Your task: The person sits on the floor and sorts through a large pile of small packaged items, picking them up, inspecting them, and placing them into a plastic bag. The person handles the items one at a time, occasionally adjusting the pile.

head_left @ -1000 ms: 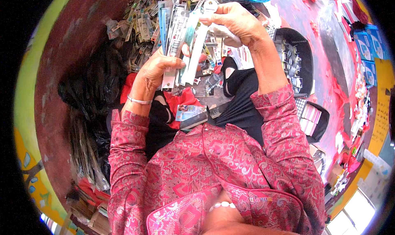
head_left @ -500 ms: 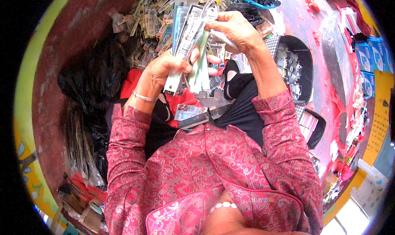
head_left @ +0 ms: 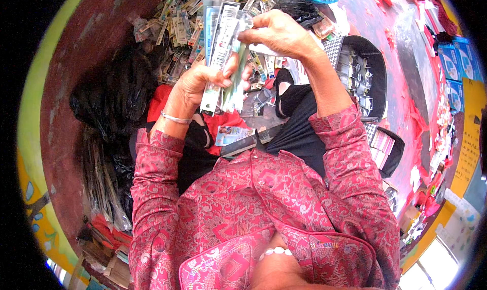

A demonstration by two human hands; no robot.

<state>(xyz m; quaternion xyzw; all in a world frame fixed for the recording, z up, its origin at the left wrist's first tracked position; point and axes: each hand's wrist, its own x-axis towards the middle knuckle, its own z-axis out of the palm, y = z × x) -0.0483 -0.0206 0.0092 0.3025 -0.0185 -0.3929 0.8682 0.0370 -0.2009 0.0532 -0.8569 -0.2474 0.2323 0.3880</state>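
My left hand (head_left: 200, 82) grips a fanned stack of long flat packets (head_left: 220, 46), white and pale green, by their lower ends. My right hand (head_left: 276, 33) is above and to the right, its fingertips pinching the top of the rightmost packet in the stack. Both hands are raised over my lap, above a heap of similar small packets (head_left: 193, 11) on the floor ahead. A thin bangle circles my left wrist.
A black plastic bag (head_left: 114, 94) lies to the left. A black tray of small items (head_left: 360, 72) and a second tray (head_left: 385, 145) stand at the right. A red cloth (head_left: 228, 120) and a loose card (head_left: 231, 135) lie on my lap. Stacked goods line the right edge.
Both hands have stayed together on the packet stack. The stack has been fanned and shifted slightly, and my right hand now pinches its top right packet.
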